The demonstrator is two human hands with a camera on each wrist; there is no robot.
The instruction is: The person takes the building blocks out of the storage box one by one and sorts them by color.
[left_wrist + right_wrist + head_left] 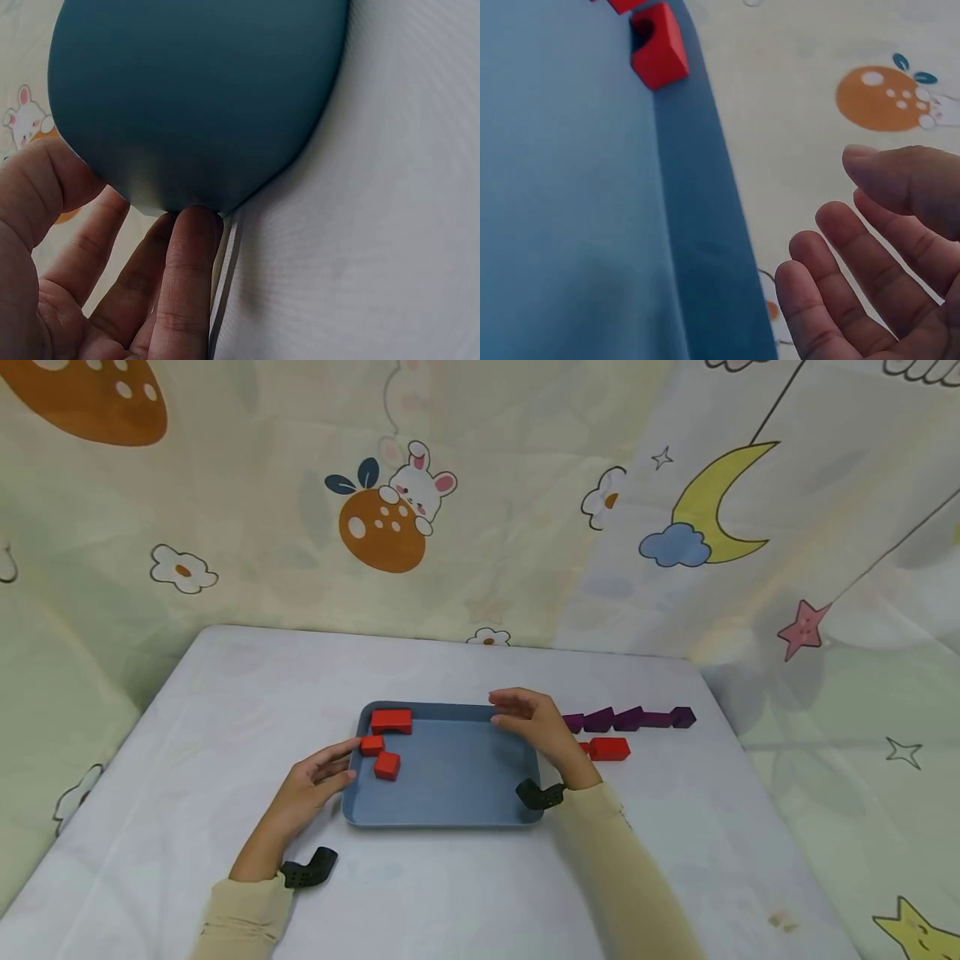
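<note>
Head view: touching left wall of blue tray [461, 768] on white table [420, 893] with left hand [311, 783] relaxed, not gripping; with right hand [536, 723] loosely spread, empty, near far right corner.

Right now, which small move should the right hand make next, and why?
Probably the right hand should shift rightward to a red block on the table: the hand is open and empty, three red pieces already lie in the tray, and the left hand touches the tray's left side.
</note>
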